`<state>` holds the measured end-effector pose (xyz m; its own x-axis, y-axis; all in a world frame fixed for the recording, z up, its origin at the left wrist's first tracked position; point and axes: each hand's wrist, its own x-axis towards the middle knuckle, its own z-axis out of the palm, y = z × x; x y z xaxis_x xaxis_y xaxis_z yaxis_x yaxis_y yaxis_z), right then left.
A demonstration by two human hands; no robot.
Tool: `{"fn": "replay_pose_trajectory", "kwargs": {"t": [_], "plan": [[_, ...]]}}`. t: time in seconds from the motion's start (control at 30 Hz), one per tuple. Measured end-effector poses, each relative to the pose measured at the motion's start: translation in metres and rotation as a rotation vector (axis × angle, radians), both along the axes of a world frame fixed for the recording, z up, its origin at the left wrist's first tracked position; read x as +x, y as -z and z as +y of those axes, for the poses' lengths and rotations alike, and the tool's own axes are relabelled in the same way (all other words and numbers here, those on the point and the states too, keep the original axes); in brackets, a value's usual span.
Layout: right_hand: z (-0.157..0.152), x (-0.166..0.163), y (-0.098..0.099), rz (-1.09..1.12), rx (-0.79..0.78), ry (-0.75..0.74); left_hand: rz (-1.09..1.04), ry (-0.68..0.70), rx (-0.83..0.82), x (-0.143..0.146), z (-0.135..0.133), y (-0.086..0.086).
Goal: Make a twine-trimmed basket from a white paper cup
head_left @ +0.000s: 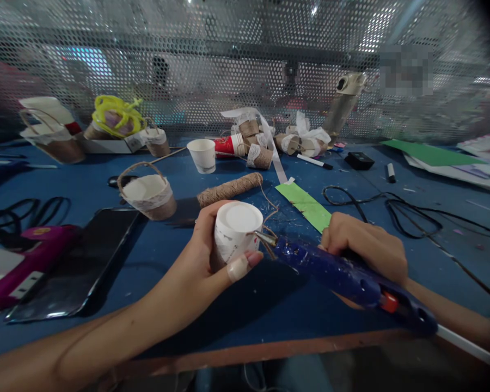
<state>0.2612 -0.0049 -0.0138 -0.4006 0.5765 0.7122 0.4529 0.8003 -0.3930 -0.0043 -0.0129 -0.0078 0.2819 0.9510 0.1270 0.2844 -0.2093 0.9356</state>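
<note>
My left hand (212, 261) is wrapped round a white paper cup (233, 239), held bottom up, with a plaster or tape on the thumb. In my right hand (361, 245) is a dark blue hot glue gun (330, 267) with a red switch and a white glue stick at its rear. The nozzle (265, 237) touches or nearly touches the cup's right side. Beside the nozzle, a strand of twine (274, 213) runs to the cup from a spool of brown twine (231, 189) lying behind it. Its end at the cup is partly hidden.
A twine-wrapped cup basket (151, 196) and a phone (81, 261) lie left, near a magenta glue gun (32, 261). Behind stand a plain paper cup (202, 155) and several wrapped cups (259, 155). A green strip (304, 206) and black cable (408, 215) lie right.
</note>
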Motion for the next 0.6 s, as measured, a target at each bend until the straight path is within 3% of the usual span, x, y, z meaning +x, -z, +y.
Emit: {"fn": "replay_pose_trajectory", "kwargs": {"t": [0.3, 0.6], "plan": [[0.0026, -0.0015, -0.0045, -0.016, 0.093, 0.0, -0.02, -0.003, 0.031, 0.0009, 0.0016, 0.004], [-0.0008, 0.0009, -0.0039, -0.018, 0.055, 0.058, -0.068, 0.029, -0.048, -0.0003, 0.0002, 0.0011]]}}
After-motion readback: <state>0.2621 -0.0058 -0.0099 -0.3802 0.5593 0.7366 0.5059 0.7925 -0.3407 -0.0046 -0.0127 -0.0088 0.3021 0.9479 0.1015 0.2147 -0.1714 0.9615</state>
